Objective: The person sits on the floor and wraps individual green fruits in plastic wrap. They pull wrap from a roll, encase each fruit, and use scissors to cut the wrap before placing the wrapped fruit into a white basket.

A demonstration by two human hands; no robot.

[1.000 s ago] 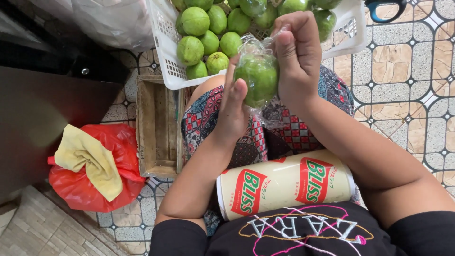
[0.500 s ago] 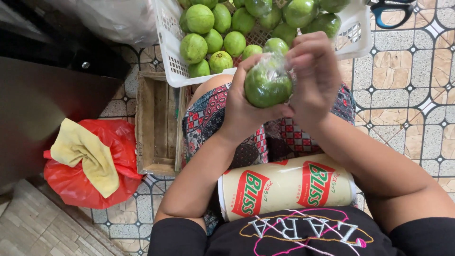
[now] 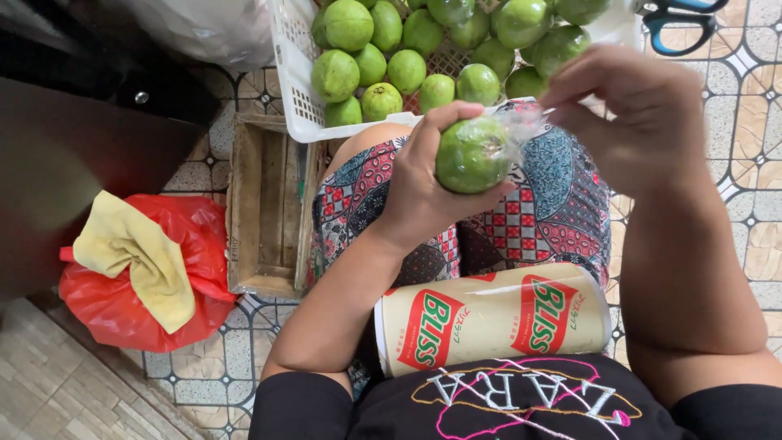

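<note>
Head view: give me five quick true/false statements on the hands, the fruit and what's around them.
1. The left hand grips a green fruit covered in clear film. True.
2. The right hand holds the scissors. False: the scissors lie on the floor; the hand pinches the film.
3. The white basket holds green fruit. True.
4. A roll lies across the lap. True.
5. The yellow cloth lies in the wooden crate. False: it lies on the red bag.

Basket and scissors cut off by top edge.
</note>
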